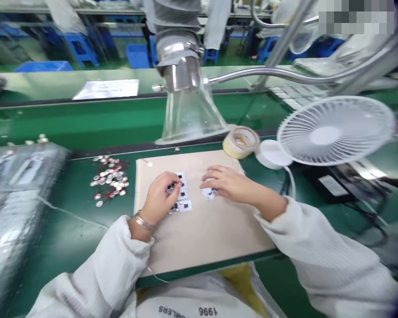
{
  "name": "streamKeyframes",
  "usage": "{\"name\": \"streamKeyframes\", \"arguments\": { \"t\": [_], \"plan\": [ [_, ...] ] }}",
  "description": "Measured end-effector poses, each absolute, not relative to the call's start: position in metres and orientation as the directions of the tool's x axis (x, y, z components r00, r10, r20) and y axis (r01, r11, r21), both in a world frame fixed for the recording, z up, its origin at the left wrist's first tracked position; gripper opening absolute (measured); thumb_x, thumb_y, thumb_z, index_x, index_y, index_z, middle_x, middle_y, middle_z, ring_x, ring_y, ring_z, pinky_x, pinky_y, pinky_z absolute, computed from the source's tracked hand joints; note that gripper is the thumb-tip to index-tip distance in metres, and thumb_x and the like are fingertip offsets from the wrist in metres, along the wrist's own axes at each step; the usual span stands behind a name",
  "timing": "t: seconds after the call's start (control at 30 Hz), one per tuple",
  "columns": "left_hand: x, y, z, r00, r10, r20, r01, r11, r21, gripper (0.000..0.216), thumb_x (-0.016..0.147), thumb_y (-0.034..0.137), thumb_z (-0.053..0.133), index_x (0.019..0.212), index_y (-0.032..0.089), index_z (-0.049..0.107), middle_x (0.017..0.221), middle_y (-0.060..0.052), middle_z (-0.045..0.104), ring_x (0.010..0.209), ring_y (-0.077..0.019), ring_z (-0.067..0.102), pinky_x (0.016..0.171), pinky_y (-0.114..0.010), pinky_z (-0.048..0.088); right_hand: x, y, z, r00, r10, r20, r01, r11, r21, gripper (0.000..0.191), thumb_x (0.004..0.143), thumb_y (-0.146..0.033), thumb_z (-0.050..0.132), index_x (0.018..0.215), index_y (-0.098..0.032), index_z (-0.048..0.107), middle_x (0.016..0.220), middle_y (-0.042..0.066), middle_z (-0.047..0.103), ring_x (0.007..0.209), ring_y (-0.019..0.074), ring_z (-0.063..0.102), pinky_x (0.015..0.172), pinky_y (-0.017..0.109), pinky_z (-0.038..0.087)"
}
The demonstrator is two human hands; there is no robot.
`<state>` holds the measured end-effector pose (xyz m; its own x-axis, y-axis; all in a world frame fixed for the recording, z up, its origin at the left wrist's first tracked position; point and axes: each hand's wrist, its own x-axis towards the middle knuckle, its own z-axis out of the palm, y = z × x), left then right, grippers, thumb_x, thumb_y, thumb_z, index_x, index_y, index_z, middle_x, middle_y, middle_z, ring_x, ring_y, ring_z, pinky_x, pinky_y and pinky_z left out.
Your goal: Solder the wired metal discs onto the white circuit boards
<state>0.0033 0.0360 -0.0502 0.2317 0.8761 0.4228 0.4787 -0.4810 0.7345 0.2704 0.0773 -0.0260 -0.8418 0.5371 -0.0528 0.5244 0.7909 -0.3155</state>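
Small white circuit boards (185,205) with black chips lie in a cluster on the beige work board (199,243). My left hand (162,194) is over the left side of this cluster, thumb and fingers pinched together. What sits in the pinch is mostly hidden and cannot be made out. To the right, my right hand (230,183) reaches over a loose little pile of similar boards (208,193). Its fingers are stretched and slightly apart, with the fingertips at the pile and partly covering it.
Left of the work board lies a heap of round silvery parts with red wires (111,176). Bubble-wrapped trays (16,207) fill the far left. Behind are a clear extraction hood (192,115), a tape roll (241,142) and a white fan (334,130).
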Motion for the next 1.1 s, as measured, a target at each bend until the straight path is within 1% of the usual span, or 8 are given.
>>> {"name": "streamKeyframes", "arguments": {
  "t": [0.1,0.2,0.37,0.57,0.63,0.8,0.97,1.1],
  "plan": [
    [0.005,0.031,-0.051,0.246,0.86,0.447,0.498,-0.508,0.703,0.012,0.091,0.018,0.051,0.089,0.018,0.062,0.086,-0.007,0.067,0.086,-0.0189,0.062,0.083,-0.033,0.051,0.267,0.075,-0.043,-0.803,0.594,0.041,0.56,0.777,-0.286,0.038,0.085,-0.017,0.067,0.121,-0.028,0.064,0.12,0.008,0.064,0.116,0.0282,0.055,0.096,0.047,0.046],
    [0.008,0.031,-0.055,0.269,0.847,0.457,0.522,-0.528,0.67,0.011,0.089,0.018,0.051,0.089,0.018,0.062,0.087,-0.006,0.07,0.086,-0.0184,0.064,0.083,-0.032,0.053,0.267,0.07,-0.064,-0.75,0.641,0.164,0.599,0.763,-0.242,0.033,0.089,-0.027,0.064,0.122,-0.026,0.061,0.113,0.009,0.065,0.105,0.0281,0.06,0.087,0.046,0.047],
    [0.013,0.036,-0.063,0.293,0.851,0.436,0.56,-0.523,0.642,0.008,0.088,0.02,0.055,0.086,0.018,0.062,0.086,-0.007,0.072,0.084,-0.0182,0.066,0.083,-0.031,0.053,0.276,0.075,-0.084,-0.758,0.548,0.354,0.515,0.835,-0.191,0.032,0.091,-0.036,0.059,0.12,-0.024,0.061,0.106,0.008,0.067,0.095,0.0255,0.064,0.082,0.041,0.047],
    [0.016,0.041,-0.068,0.346,0.837,0.425,0.573,-0.547,0.611,0.009,0.088,0.018,0.057,0.085,0.016,0.064,0.088,-0.006,0.073,0.087,-0.0182,0.067,0.087,-0.03,0.051,0.284,0.089,-0.089,-0.749,0.444,0.492,0.437,0.889,-0.136,0.028,0.085,-0.033,0.067,0.112,-0.027,0.064,0.096,0.005,0.071,0.084,0.0231,0.067,0.075,0.038,0.05],
    [0.018,0.042,-0.069,0.363,0.829,0.425,0.574,-0.558,0.599,0.01,0.087,0.018,0.057,0.086,0.015,0.066,0.089,-0.006,0.074,0.089,-0.0187,0.067,0.088,-0.03,0.051,0.283,0.09,-0.09,-0.74,0.444,0.505,0.447,0.886,-0.125,0.027,0.083,-0.036,0.068,0.109,-0.027,0.065,0.094,0.006,0.071,0.082,0.0237,0.067,0.074,0.038,0.05],
    [0.02,0.045,-0.071,0.384,0.83,0.404,0.588,-0.557,0.587,0.012,0.087,0.02,0.056,0.087,0.015,0.067,0.09,-0.007,0.073,0.091,-0.0206,0.067,0.087,-0.032,0.052,0.276,0.084,-0.084,-0.705,0.534,0.466,0.516,0.838,-0.18,0.033,0.08,-0.043,0.069,0.11,-0.029,0.064,0.096,0.007,0.071,0.083,0.0288,0.068,0.076,0.044,0.052],
    [0.023,0.048,-0.072,0.362,0.853,0.376,0.621,-0.522,0.584,0.012,0.086,0.023,0.059,0.087,0.016,0.068,0.091,-0.01,0.073,0.088,-0.0246,0.067,0.082,-0.039,0.053,0.275,0.081,-0.079,-0.67,0.62,0.408,0.567,0.782,-0.257,0.032,0.077,-0.032,0.073,0.108,-0.037,0.066,0.093,0.012,0.07,0.081,0.0312,0.068,0.077,0.049,0.05],
    [0.025,0.047,-0.073,0.343,0.863,0.371,0.626,-0.505,0.594,0.01,0.085,0.024,0.059,0.086,0.018,0.068,0.09,-0.009,0.073,0.086,-0.0253,0.067,0.079,-0.041,0.054,0.282,0.083,-0.085,-0.66,0.637,0.398,0.561,0.77,-0.304,0.042,0.072,-0.032,0.075,0.111,-0.043,0.065,0.093,0.011,0.071,0.084,0.0331,0.069,0.075,0.05,0.051]
  ]
}}
